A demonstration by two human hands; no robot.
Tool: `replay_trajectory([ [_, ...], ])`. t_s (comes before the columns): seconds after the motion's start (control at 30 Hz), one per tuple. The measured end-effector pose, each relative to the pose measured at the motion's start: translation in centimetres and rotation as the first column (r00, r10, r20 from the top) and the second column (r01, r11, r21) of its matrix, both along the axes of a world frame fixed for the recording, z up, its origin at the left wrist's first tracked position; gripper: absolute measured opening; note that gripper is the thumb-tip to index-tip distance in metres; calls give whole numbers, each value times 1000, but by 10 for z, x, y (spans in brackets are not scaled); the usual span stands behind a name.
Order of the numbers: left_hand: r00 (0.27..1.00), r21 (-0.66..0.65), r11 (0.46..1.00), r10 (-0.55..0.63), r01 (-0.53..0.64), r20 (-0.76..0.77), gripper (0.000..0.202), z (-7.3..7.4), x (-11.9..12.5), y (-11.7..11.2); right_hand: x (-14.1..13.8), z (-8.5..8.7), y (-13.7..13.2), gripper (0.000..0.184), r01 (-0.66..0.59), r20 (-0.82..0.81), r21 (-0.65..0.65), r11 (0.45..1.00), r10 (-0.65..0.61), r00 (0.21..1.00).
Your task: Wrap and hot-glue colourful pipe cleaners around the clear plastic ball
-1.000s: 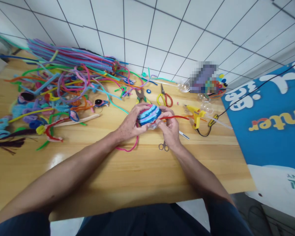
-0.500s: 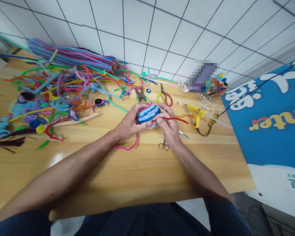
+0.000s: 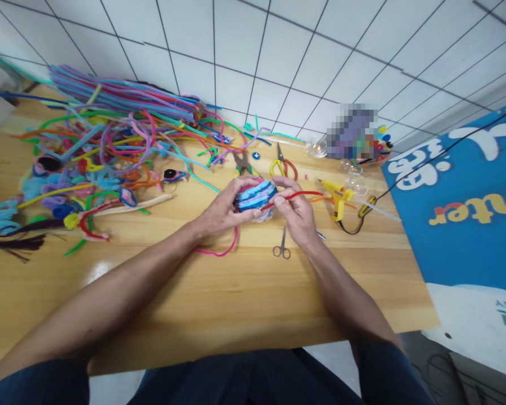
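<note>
My left hand [image 3: 221,211] cups a ball [image 3: 255,196] wound in blue, lilac and pink pipe cleaners, held just above the wooden table [image 3: 219,292]. My right hand [image 3: 295,214] pinches a red pipe cleaner [image 3: 306,194] against the ball's right side; its free end sticks out to the right. A pink pipe cleaner [image 3: 223,247] loops down from under my left hand onto the table. Small silver scissors [image 3: 282,246] lie just below my right hand.
A big tangle of coloured pipe cleaners [image 3: 109,140] covers the table's left and back. Yellow-and-red scissors [image 3: 282,166], pliers [image 3: 241,163] and a yellow glue gun [image 3: 336,197] with a black cord lie behind my hands. A blue banner [image 3: 459,202] is at the right.
My right hand has shifted up along the ball's right side, lifting the red pipe cleaner. The silver scissors are more exposed below it. My left hand stays on the ball.
</note>
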State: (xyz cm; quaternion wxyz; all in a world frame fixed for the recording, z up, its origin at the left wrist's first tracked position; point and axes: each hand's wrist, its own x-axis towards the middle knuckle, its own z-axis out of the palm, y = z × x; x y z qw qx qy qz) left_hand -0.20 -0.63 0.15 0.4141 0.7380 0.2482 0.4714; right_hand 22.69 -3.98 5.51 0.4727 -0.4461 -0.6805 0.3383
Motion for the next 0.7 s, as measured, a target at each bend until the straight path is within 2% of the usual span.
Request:
replay_trajectory([
  [0.3, 1000, 23, 1000, -5, 5, -9, 65, 0, -1, 0, -4, -23, 4, 29, 100, -155, -44, 994, -106, 982],
  [0.53, 1000, 16, 1000, 2, -2, 12, 64, 0, 0, -1, -10, -25, -1, 40, 60, -124, -48, 997, -66, 990],
  [0.7, 1000, 7, 1000, -2, 2, 10, 64, 0, 0, 0, -11, -26, -1, 42, 61, -131, -73, 995, -71, 989],
])
